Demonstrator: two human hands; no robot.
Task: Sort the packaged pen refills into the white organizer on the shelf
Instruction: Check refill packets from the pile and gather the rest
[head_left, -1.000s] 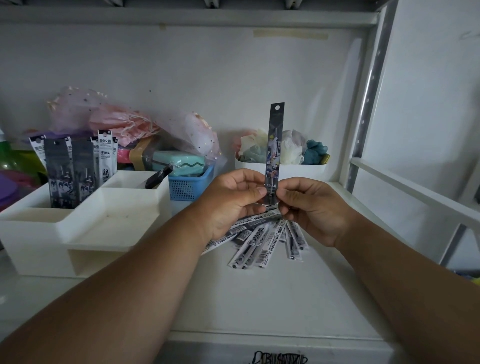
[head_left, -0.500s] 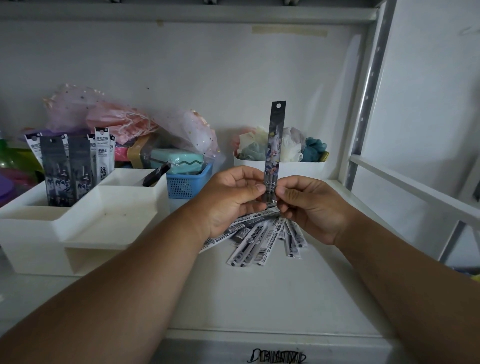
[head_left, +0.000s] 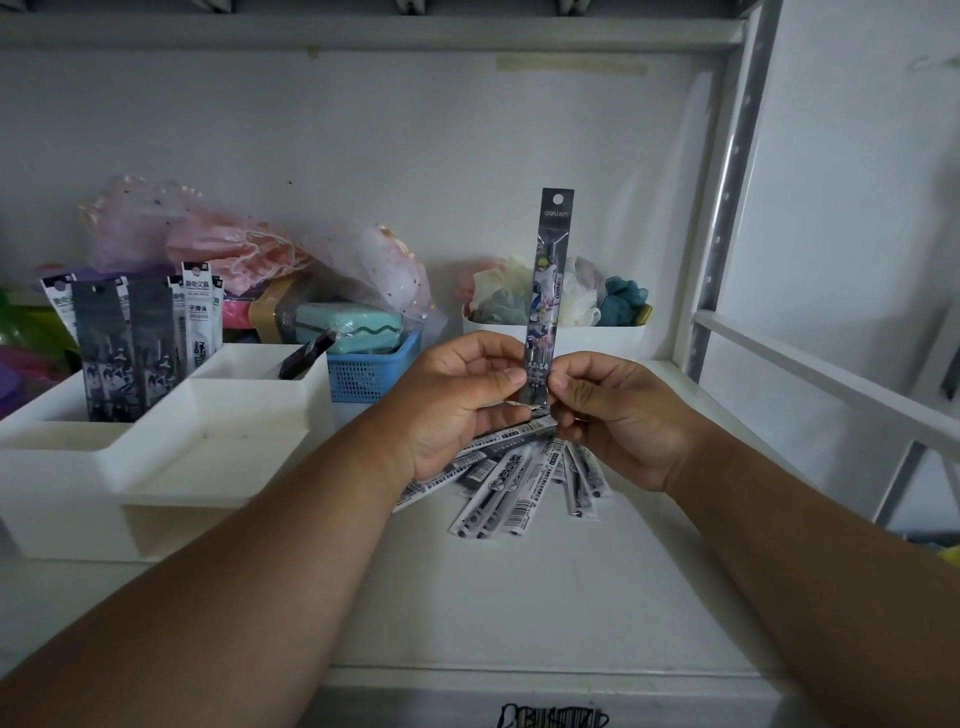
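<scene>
White shelf (head_left: 519, 597), hands pinching upright refill pack (head_left: 550, 280)

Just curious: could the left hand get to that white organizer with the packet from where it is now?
Probably yes. The left hand pinches the upright packet, and nothing lies between it and the white organizer to its left.

Dim, flat, bluish light; no glare. Soft shadows under forearms on shelf (head_left: 519, 597). Wide-angle bending at frame edges. Focus fairly sharp, corners darker.

White organizer (head_left: 156, 457), blue basket (head_left: 371, 371)
</scene>
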